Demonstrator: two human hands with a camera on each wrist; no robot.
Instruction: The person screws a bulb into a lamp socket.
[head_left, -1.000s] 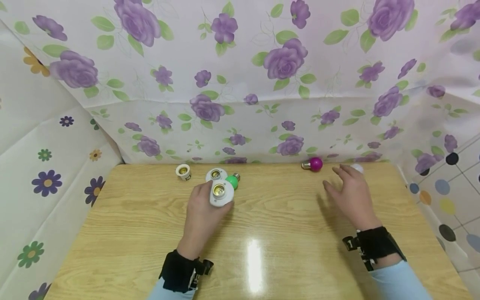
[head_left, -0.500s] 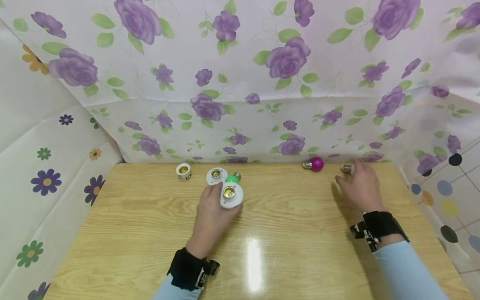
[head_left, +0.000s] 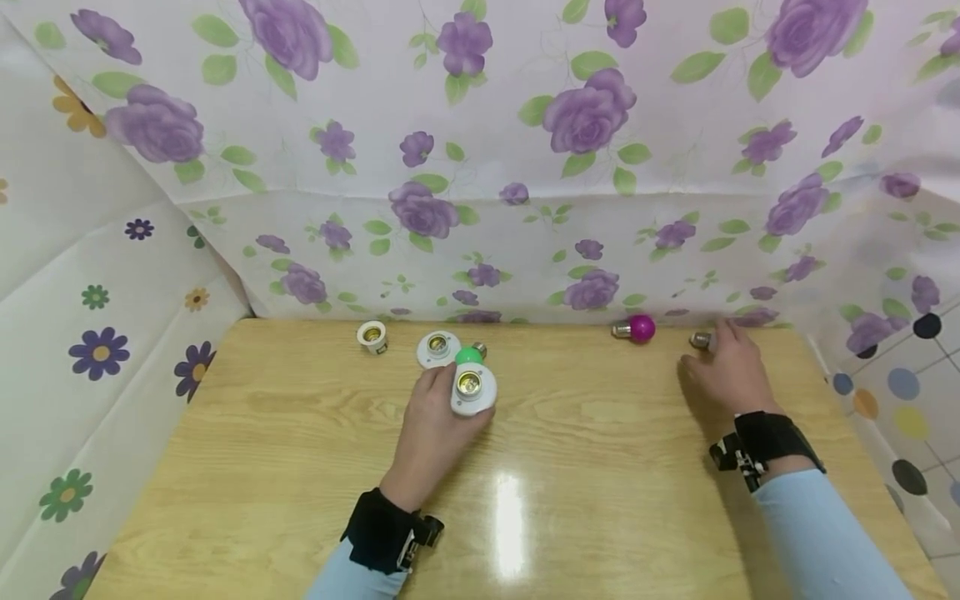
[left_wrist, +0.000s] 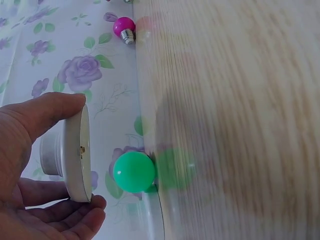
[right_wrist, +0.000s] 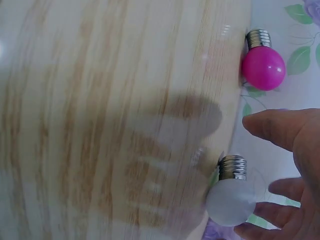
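My left hand [head_left: 435, 425] holds a white round lamp holder [head_left: 474, 389] by its rim, clear of the table, its brass-lined socket facing up. In the left wrist view the thumb and fingers span the holder's disc [left_wrist: 78, 155]. My right hand [head_left: 731, 367] reaches over a white light bulb [right_wrist: 231, 202] that lies on the table. The fingertips [right_wrist: 250, 230] are right at the bulb's glass, while the thumb stands apart from it. In the head view that hand hides the glass, so mainly the metal screw base [head_left: 701, 340] shows.
A magenta bulb [head_left: 641, 327] lies along the back edge of the wooden table [head_left: 585, 467]. Farther left are a green bulb [head_left: 469, 355], a second round lamp holder [head_left: 438, 350] and a small white socket [head_left: 372, 337]. A flowered sheet [head_left: 517, 150] hangs behind.
My left hand has shifted right with the lamp holder. My right hand has moved right, from beside the white bulb to over it, and its fingers have come down to the glass.
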